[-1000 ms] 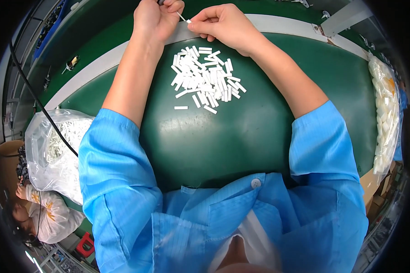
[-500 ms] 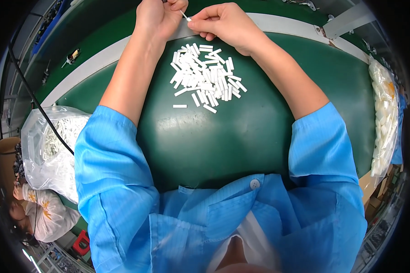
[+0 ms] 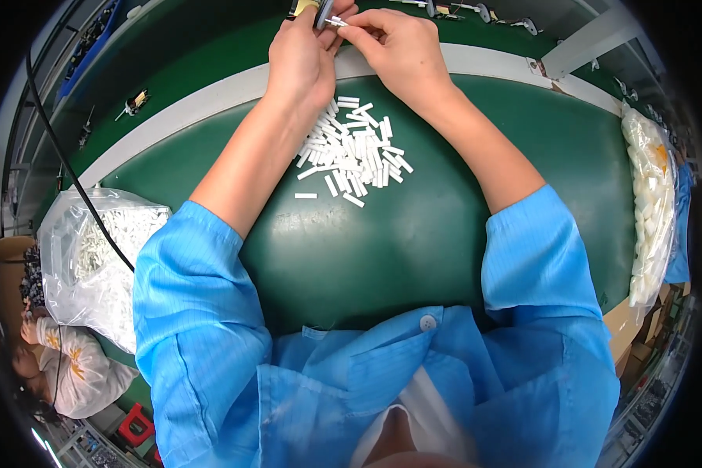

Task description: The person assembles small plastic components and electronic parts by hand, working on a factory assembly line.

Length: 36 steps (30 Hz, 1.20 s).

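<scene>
My left hand (image 3: 304, 66) grips a small motor-like part (image 3: 306, 7) with yellow on its body and a dark grey disc, cut off by the top edge of the view. Close beside it, my right hand (image 3: 407, 53) pinches a small white sleeve (image 3: 336, 22) between thumb and forefinger, held at the thin shaft by the disc. Whether the sleeve is on the shaft, I cannot tell. Nearer me, a loose pile of short white sleeves (image 3: 359, 156) lies on the green work surface (image 3: 366, 257), partly hidden by my left wrist.
A pale rail (image 3: 491, 64) crosses beyond the pile. Behind it, several similar parts (image 3: 135, 102) lie on a green strip. At left sits a clear bag (image 3: 62, 273) of white pieces, with a black cable (image 3: 78, 187) across it. Another filled bag (image 3: 649, 210) lies right. A person (image 3: 82, 374) sits lower left.
My left hand has turned and come lower and to the right, bringing the motor-like part into view. My right hand has shifted slightly right, keeping its pinch. The whole view has shifted a little.
</scene>
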Available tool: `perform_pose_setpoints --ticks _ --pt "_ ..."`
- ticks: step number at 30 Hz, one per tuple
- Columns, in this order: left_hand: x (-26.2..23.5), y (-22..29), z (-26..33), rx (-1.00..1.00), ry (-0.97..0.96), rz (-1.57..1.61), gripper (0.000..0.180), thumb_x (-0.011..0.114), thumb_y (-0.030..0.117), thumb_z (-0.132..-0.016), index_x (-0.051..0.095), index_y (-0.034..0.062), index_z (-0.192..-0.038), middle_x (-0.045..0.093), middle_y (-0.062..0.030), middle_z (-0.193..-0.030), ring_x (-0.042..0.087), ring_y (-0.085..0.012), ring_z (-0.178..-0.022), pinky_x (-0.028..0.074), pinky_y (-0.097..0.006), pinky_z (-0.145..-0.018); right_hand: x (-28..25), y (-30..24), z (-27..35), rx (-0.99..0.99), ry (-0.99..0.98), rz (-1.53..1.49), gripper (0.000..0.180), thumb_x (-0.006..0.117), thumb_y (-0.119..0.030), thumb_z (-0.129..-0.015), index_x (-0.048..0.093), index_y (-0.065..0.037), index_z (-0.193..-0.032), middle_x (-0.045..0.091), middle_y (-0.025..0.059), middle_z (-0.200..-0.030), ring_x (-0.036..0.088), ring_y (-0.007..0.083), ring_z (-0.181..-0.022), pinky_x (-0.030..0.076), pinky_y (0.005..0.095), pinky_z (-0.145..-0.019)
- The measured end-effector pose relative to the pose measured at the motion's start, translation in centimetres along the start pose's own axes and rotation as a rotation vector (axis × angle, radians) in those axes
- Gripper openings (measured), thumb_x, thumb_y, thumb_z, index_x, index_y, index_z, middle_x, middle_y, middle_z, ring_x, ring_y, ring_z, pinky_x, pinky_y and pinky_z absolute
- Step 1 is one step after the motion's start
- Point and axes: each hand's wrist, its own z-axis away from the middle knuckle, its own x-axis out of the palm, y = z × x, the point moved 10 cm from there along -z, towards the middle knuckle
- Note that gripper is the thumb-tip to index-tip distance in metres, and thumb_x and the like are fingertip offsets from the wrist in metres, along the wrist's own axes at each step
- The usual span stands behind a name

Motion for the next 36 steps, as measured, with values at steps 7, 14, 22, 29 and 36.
perform_pose_setpoints --ticks 7,14,22,29,36 --pt "-0.2 -0.3 0.3 -0.058 0.049 -0.045 0.018 0.039 0.016 -0.097 0.051 0.0047 -0.102 0.062 -0.0119 -0.100 0.059 -0.0203 -0.087 0.046 -0.033 -0.080 0.1 -5.3 1.0 -0.507 -0.048 0.208 0.011 0.058 -0.012 -0.080 0.058 -0.002 -0.078 0.059 0.0133 -0.076 0.058 0.0294 -0.075 0.048 0.0384 -0.065" --pt "3.5 8.8 -4.2 0.578 -0.108 -1.623 0.025 0.049 0.017 -0.086 0.060 0.0006 -0.102 0.065 -0.0174 -0.095 0.062 -0.0323 -0.088 0.050 -0.038 -0.077 1.8 -3.5 -0.1 -0.070 -0.438 0.195 0.020 0.066 -0.014 -0.077 0.067 0.001 -0.091 0.066 0.0150 -0.080 0.064 0.0259 -0.068 0.050 0.0333 -0.066" --pt "-2.1 11.8 -5.5 0.867 -0.105 -1.825 0.025 0.046 0.015 -0.086 0.063 0.0057 -0.101 0.063 -0.0188 -0.097 0.059 -0.0386 -0.093 0.048 -0.045 -0.080 4.7 -5.7 4.0 -0.288 -0.578 0.439 0.004 0.057 0.002 -0.067 0.059 0.006 -0.066 0.059 0.0229 -0.071 0.062 0.0376 -0.070 0.051 0.0426 -0.061" --pt "-20.9 22.1 -9.8 0.285 -0.119 -2.469 0.038 0.056 0.021 -0.083 0.058 0.0085 -0.118 0.062 -0.0158 -0.111 0.059 -0.0321 -0.103 0.047 -0.038 -0.088 4.5 -4.5 3.3 -0.262 -0.544 0.402 0.002 0.056 0.005 -0.064 0.055 0.006 -0.062 0.058 0.0236 -0.068 0.061 0.0379 -0.067 0.050 0.0429 -0.059" --pt "-17.9 21.1 -7.2 0.025 -0.142 -2.389 0.036 0.056 0.024 -0.084 0.059 0.0048 -0.114 0.065 -0.0173 -0.103 0.062 -0.0322 -0.093 0.049 -0.039 -0.083 2.7 -5.3 1.8 0.014 -0.497 0.142 0.012 0.061 -0.004 -0.078 0.062 0.005 -0.087 0.062 0.0188 -0.075 0.062 0.0308 -0.070 0.049 0.0373 -0.065"
